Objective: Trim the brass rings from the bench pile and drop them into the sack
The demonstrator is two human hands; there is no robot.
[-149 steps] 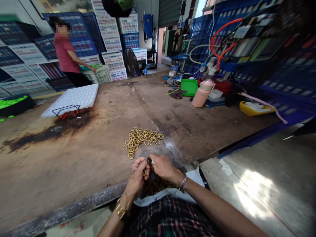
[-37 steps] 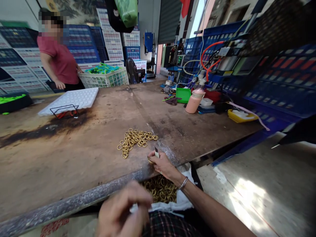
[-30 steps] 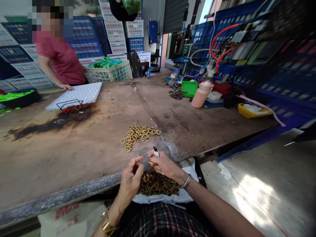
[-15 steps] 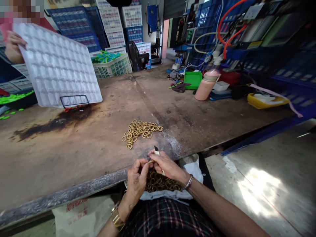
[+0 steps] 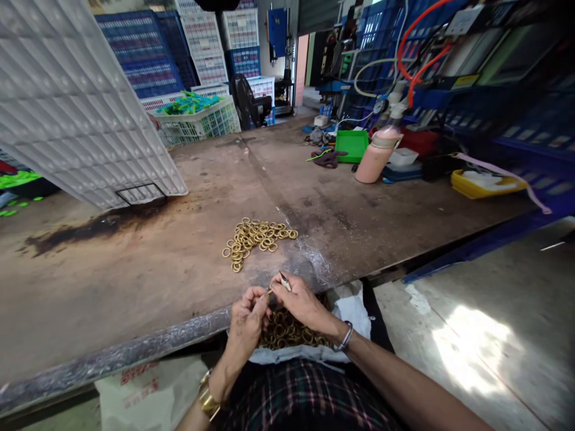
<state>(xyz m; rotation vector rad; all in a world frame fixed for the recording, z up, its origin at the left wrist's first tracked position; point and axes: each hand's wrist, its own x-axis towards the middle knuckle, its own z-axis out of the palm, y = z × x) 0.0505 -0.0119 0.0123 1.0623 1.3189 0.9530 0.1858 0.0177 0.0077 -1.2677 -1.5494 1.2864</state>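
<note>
Brass-coloured rings (image 5: 290, 330) are filling an open white bag (image 5: 353, 310) just below the surface's near edge, partly hidden under the hands. Above it, the left hand (image 5: 247, 315) is pinching a single ring (image 5: 269, 291); the right hand (image 5: 305, 304) is closing around a small blade (image 5: 284, 281), its handle mostly covered. That ring is sitting between both sets of fingertips, showing only a thin golden sliver. Just beyond, a heap of round, dull-gold rings (image 5: 256, 236) is lying on the brown surface (image 5: 179, 263). Towards the far left corner, a ribbed white tray (image 5: 90, 102) is standing tilted, cut off by the view's edge and hiding most of another person, whose fingers (image 5: 155, 121) are barely showing.
</note>
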